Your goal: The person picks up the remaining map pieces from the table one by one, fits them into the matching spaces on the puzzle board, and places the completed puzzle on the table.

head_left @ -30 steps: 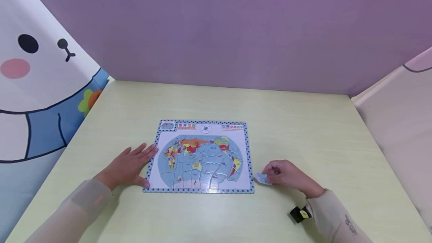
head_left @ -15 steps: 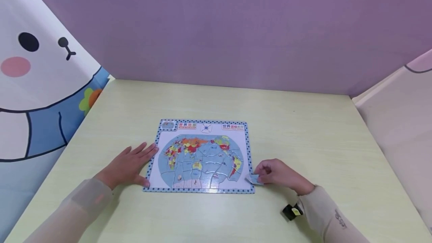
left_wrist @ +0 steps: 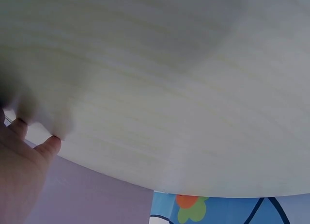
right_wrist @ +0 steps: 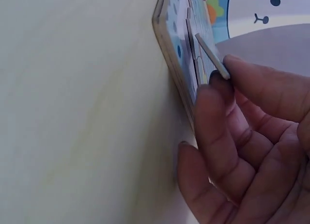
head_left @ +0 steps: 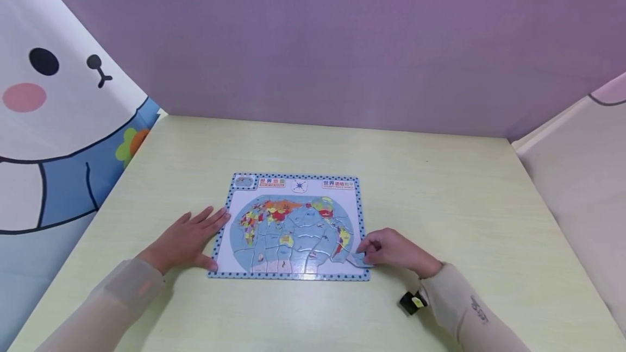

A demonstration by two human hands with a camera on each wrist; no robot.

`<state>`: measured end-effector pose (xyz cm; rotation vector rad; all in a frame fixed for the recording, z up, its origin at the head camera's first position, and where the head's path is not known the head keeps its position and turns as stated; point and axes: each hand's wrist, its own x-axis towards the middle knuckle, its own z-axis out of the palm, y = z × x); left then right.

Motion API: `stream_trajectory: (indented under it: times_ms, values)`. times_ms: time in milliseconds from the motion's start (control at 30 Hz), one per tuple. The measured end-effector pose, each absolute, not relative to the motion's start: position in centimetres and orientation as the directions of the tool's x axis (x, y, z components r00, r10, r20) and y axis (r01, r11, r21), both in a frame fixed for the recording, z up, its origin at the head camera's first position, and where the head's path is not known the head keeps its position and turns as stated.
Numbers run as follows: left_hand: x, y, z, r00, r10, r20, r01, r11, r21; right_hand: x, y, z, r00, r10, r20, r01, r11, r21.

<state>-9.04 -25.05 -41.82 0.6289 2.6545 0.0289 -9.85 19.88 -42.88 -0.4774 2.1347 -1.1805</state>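
A world map jigsaw puzzle [head_left: 288, 276] with a dotted blue border lies flat on the table. Its oval is mostly filled with fitted pieces; the lower right corner of the oval is partly covered. My left hand [head_left: 188, 240] rests with spread fingers along the board's left edge, and its fingertips [left_wrist: 52, 145] show at the left of the left wrist view. Between thumb and fingers my right hand [head_left: 393, 251] pinches a light blue puzzle piece [head_left: 358, 259] at the board's lower right. In the right wrist view the piece [right_wrist: 211, 56] is tilted over the board's surface.
Pale wood-grain table [head_left: 293, 319] surrounds the board. A purple panel [head_left: 313, 48] stands behind it, with a cartoon-printed cloth [head_left: 63, 124] at left and a pale cloth [head_left: 582, 178] at right. A small black device [head_left: 411, 303] hangs at my right wrist.
My right hand has moved left, carrying the puzzle piece from beside the board's right edge to over its lower right corner. My left hand has stayed in place.
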Motion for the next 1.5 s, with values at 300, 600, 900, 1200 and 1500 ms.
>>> stream_trajectory:
  times_ms: [300, 600, 900, 1200, 1500]
  values:
    - [-9.0, -24.9, -41.7, -0.817, 0.431, -0.383, 0.423, 0.899, 0.112, -10.0, 18.9, -42.7, -0.705, -0.619, -0.345, -0.066, 0.542, -0.838]
    - [-8.9, -24.8, -41.5, -0.819, 0.433, -0.376, 0.424, 0.899, 0.112, -10.0, 17.2, -42.5, -0.680, -0.653, -0.333, -0.123, 0.549, -0.827]
    - [-8.9, -24.7, -41.4, -0.817, 0.426, -0.390, 0.417, 0.902, 0.112, -9.9, 16.1, -42.1, -0.668, -0.658, -0.349, -0.118, 0.556, -0.823]
    - [-9.0, -25.0, -41.7, -0.817, 0.433, -0.381, 0.426, 0.898, 0.106, -9.8, 15.2, -41.9, -0.639, -0.690, -0.340, -0.209, 0.581, -0.787]
    - [-9.0, -24.9, -41.7, -0.814, 0.439, -0.380, 0.431, 0.895, 0.109, -9.8, 14.4, -41.7, -0.625, -0.709, -0.326, -0.259, 0.583, -0.770]
